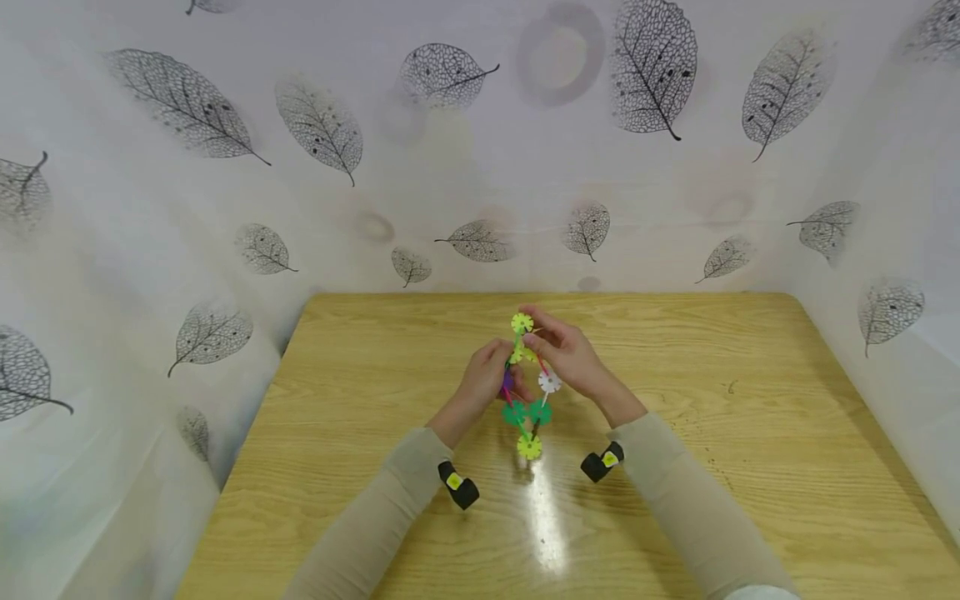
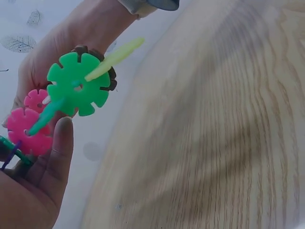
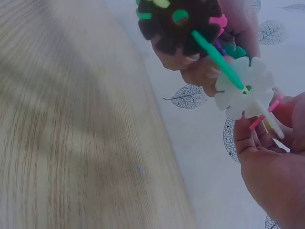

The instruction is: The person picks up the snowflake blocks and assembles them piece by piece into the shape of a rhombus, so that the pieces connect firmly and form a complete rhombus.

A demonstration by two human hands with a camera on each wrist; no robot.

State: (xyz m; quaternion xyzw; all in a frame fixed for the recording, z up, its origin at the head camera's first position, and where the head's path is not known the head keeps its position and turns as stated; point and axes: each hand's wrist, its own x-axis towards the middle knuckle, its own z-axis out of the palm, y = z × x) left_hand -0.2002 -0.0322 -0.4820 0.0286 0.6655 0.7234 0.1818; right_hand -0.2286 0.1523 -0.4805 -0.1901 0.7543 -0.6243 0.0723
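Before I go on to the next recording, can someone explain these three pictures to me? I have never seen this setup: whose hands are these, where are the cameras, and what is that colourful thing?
There is no machine here: a person works with two bare hands. The wide picture comes from a camera on the person's head, looking down at a wooden table. The other two come from small black cameras strapped to each wrist, so each shows its own hand up close. The left hand and the right hand together hold a toy structure above the table, built from flower-shaped plastic discs joined by thin coloured sticks. The left wrist view shows a green disc and pink ones; the right wrist view shows a white disc. No loose pieces can be seen lying on the table.
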